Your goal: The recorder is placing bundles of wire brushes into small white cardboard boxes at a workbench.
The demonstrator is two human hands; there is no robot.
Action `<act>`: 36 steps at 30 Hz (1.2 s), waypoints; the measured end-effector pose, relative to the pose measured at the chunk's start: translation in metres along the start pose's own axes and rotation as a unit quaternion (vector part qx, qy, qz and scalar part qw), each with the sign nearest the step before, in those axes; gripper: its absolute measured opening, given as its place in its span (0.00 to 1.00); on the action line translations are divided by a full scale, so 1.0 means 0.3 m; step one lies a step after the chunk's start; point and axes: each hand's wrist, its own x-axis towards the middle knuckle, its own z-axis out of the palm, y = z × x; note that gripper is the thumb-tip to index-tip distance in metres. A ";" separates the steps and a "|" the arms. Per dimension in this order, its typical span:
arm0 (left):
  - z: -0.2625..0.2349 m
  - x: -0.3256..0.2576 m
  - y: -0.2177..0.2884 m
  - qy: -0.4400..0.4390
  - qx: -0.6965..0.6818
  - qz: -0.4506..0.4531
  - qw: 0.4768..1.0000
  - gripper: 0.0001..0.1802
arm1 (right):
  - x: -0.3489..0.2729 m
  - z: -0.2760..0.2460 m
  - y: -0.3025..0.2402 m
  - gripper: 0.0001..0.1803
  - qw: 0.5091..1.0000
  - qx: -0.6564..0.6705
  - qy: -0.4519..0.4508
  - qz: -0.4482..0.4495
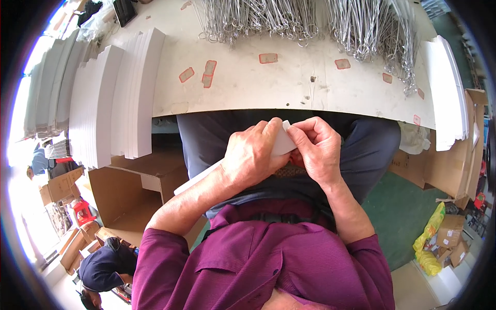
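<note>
A long white folded cardboard box (281,143) lies slantwise over my lap, just in front of the table edge. My left hand (251,151) wraps round it from above, and the box's far end shows past my left forearm. At the upper end, my right hand (316,149) pinches a small white flap between thumb and forefinger. Part of the box is hidden under both hands.
On the worktable (232,88) lie bundles of metal wire rods with looped ends (258,23). Stacks of flat white boxes (129,98) stand at the left, more white sheets (447,93) at the right. An open brown carton (124,196) sits below left. Another person (106,266) bends at lower left.
</note>
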 end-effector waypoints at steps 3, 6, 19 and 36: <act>0.001 0.000 -0.002 0.023 -0.011 0.027 0.999 0.29 | -0.006 -0.006 -0.002 0.09 1.000 0.008 0.007 0.000; 0.014 -0.002 -0.013 0.041 -0.016 0.053 0.998 0.30 | -0.003 -0.020 0.007 0.09 1.000 0.011 0.007 0.006; 0.000 -0.012 -0.018 0.043 -0.033 0.074 0.996 0.31 | -0.006 0.007 -0.001 0.09 0.997 -0.028 0.038 -0.068; -0.004 -0.005 -0.039 0.020 -0.070 0.005 0.997 0.32 | -0.017 0.021 0.076 0.23 0.961 -0.160 -0.011 -0.223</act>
